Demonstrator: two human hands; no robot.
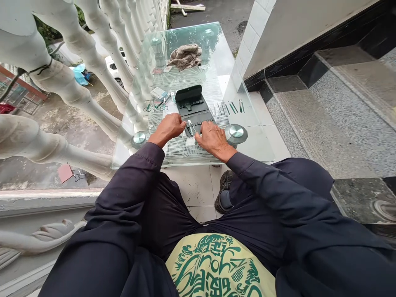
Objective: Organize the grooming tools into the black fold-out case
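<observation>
A black manicure tool case lies unfolded on the glass table, with small tools in its upper loops and a row of slots below. My left hand is closed at the case's lower left edge; what its fingertips grip is hidden. My right hand is closed over the lower right part, its thumb and finger bent inward. Between the hands, a small shiny metal tool lies over the lower flap; whether the right fingertips hold it is unclear. Small scissors are to the left, and several slim tools to the right.
A crumpled brown cloth lies at the far end of the glass table. A pale blue packet is left of the case. White balusters border the left side; stone steps rise on the right.
</observation>
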